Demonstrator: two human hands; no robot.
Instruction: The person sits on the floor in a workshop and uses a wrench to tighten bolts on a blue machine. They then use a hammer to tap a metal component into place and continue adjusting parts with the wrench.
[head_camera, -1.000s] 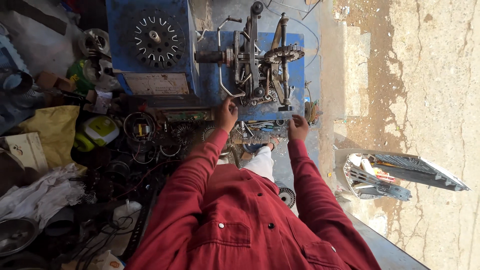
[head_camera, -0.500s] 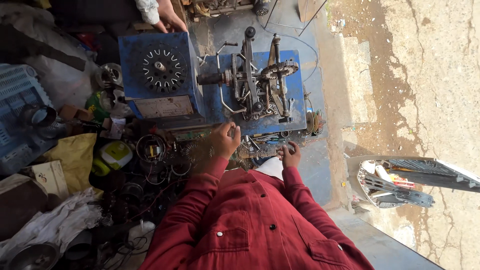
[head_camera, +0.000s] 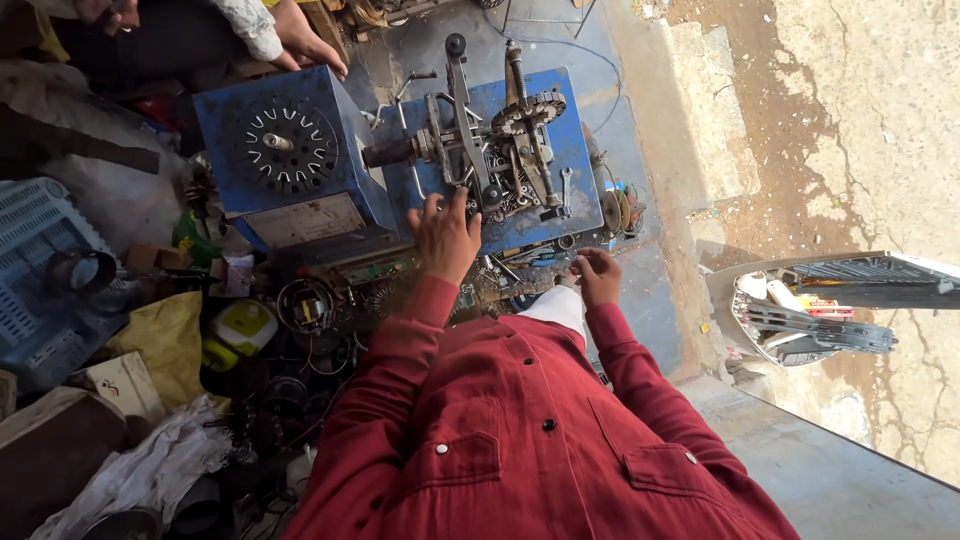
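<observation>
A blue winding machine (head_camera: 545, 215) stands in front of me, with a black slotted disc (head_camera: 290, 145) on its left box and a metal crank-and-gear mechanism (head_camera: 490, 140) on its base plate. My left hand (head_camera: 445, 235) rests on the plate's near edge just below the mechanism, fingers apart and holding nothing. My right hand (head_camera: 598, 275) hovers by the plate's near right corner with its fingers curled over small metal parts; I cannot tell whether it holds one. Both of my sleeves are red.
Another person's hand (head_camera: 300, 40) rests behind the blue box at the top. Coils, wire rings (head_camera: 305, 305) and a yellow-green tool (head_camera: 240, 330) clutter the left, beside a blue crate (head_camera: 40, 250). A scooter's tail (head_camera: 810, 310) stands on the ground at right.
The view has shifted, bringing the other person's hand into sight at the top. My two hands stay at the machine's near edge, the right one a little lower than a second ago.
</observation>
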